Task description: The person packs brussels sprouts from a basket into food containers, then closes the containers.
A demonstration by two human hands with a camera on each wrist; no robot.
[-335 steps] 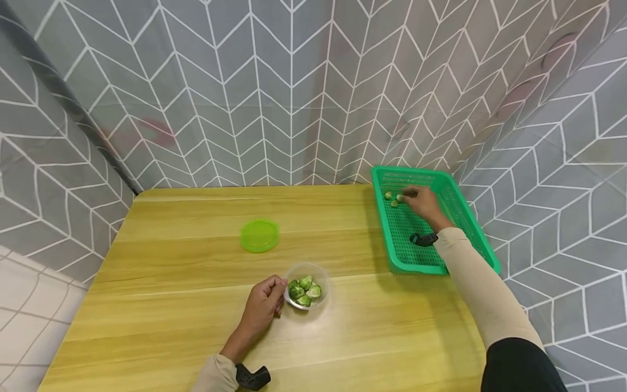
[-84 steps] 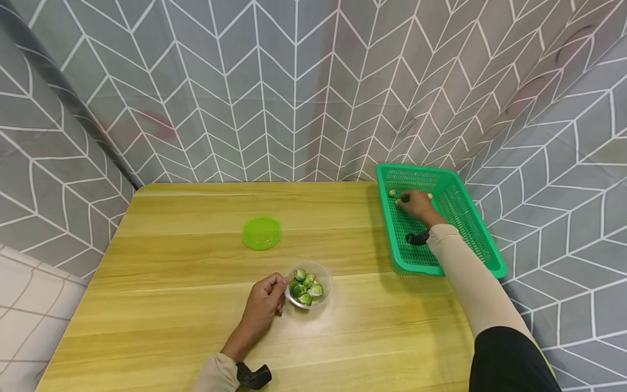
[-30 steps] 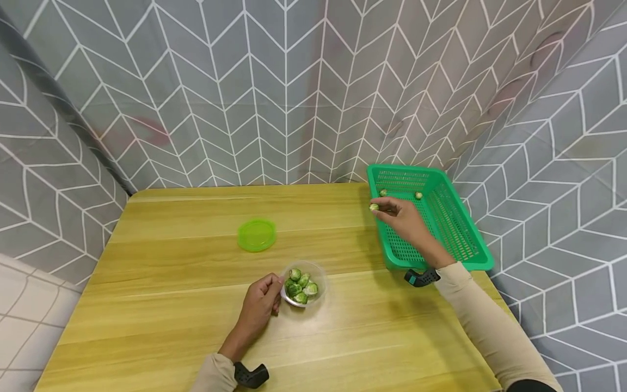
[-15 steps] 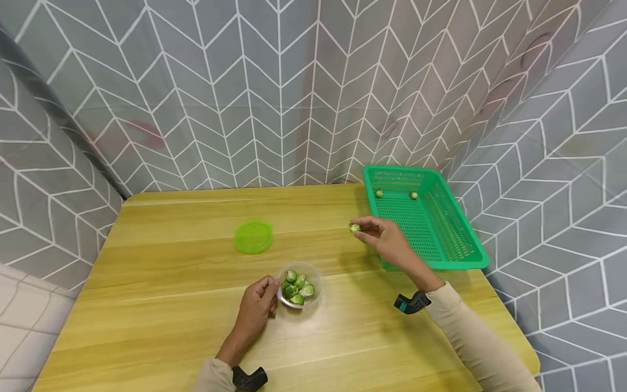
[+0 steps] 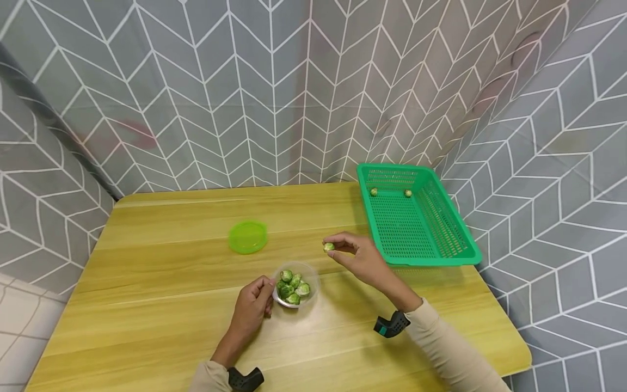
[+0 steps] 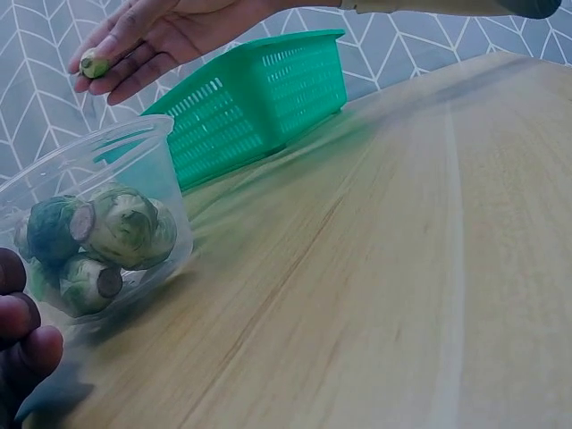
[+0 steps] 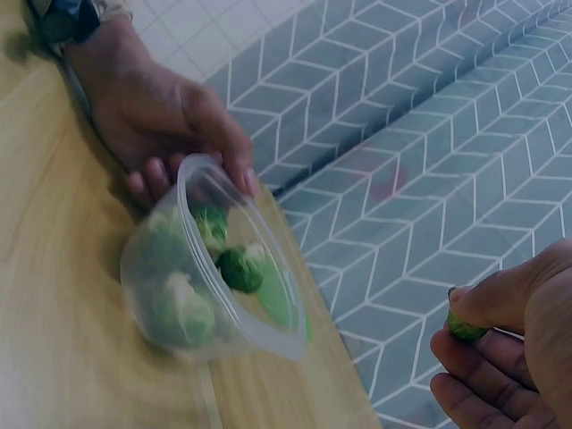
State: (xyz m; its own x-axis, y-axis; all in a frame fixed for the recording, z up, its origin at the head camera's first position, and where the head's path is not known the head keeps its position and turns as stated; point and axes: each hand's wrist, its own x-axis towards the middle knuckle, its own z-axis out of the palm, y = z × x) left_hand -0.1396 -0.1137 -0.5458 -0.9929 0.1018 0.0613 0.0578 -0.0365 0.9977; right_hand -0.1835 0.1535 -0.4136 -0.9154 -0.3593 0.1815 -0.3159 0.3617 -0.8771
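Note:
A clear plastic tub (image 5: 313, 280) with several Brussels sprouts (image 5: 286, 292) inside stands on the table. My left hand (image 5: 251, 306) pinches its rim on the left side; the right wrist view shows the thumb over the rim and the fingers outside. My right hand (image 5: 360, 261) holds one Brussels sprout (image 5: 329, 247) between thumb and fingertips, up and to the right of the tub. Both hand and small sprout (image 6: 94, 63) also appear above the tub in the left wrist view. Two more sprouts (image 5: 408, 193) lie in the green basket (image 5: 416, 260).
The green basket sits at the table's back right, beside the patterned curtain (image 5: 274, 98). A flat lime-green lid (image 5: 247, 237) lies behind the tub. The wooden table (image 5: 161, 283) has its right front corner below the basket.
My right hand has picked a sprout out of the basket and carried it left and nearer, toward the tub. An additional sprout shows in the tub since the oldest frame. The left hand stays at the rim.

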